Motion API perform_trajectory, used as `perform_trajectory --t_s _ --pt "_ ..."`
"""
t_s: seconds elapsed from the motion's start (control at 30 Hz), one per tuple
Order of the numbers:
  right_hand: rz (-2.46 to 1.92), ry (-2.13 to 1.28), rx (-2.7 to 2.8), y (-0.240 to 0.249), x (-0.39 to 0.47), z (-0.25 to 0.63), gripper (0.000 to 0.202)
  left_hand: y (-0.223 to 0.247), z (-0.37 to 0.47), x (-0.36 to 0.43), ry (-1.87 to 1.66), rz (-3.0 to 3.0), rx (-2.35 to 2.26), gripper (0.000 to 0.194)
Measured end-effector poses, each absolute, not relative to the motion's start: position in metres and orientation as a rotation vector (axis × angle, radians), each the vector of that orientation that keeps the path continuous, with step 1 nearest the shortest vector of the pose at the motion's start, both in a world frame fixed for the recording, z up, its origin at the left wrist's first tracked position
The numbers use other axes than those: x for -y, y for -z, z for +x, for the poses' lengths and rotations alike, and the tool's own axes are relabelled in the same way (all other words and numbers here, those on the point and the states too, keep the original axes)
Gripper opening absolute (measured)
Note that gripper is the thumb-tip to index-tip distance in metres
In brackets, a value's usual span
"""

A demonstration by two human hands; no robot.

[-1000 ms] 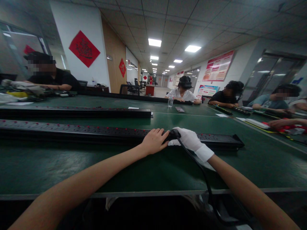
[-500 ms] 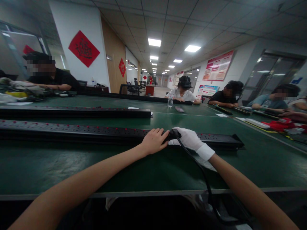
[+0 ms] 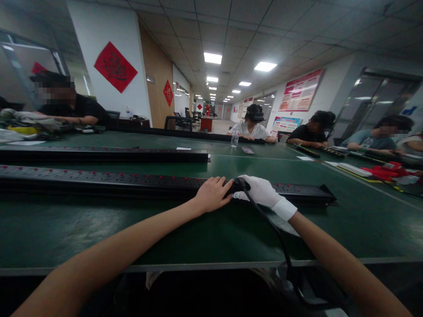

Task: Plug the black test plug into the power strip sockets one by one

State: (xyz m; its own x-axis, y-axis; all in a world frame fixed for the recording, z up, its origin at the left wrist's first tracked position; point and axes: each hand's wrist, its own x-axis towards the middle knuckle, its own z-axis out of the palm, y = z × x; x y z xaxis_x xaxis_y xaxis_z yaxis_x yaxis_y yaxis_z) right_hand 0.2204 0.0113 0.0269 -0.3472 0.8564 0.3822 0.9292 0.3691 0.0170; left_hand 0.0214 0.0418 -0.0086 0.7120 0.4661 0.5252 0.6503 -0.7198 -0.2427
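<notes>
A long black power strip with a row of outlets and red dots lies across the table in front of me. My left hand, bare, grips the strip, its fingers over the top and its thumb on the near side. Just to its right, my right hand, in a white glove, is closed round a black plug at the strip's outlets. Whether the prongs are fully in is hidden. From the plug a black power cord runs down over the table's near edge.
A second black power strip lies behind on the left. On the green table stand a water bottle and, far right, a red heap. Several people sit around the far sides. Something white lies under my right wrist.
Both hands and the plug stay nearly in place; my right hand has shifted very slightly. The co-worker at far right has moved a hand.
</notes>
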Motion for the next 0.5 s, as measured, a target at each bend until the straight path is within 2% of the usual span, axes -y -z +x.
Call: perform_trajectory --t_s 0.37,0.5 --pt "-1.559 0.364 2.346 -0.0295 -0.0044 0.2138 0.047 0.0086 0.0209 -0.0418 0.611 -2.507 0.851 0.048" --pt "-1.458 0.315 2.386 -0.0303 -0.0065 0.2182 0.057 0.0077 0.0210 -0.0410 0.612 -2.513 0.851 0.048"
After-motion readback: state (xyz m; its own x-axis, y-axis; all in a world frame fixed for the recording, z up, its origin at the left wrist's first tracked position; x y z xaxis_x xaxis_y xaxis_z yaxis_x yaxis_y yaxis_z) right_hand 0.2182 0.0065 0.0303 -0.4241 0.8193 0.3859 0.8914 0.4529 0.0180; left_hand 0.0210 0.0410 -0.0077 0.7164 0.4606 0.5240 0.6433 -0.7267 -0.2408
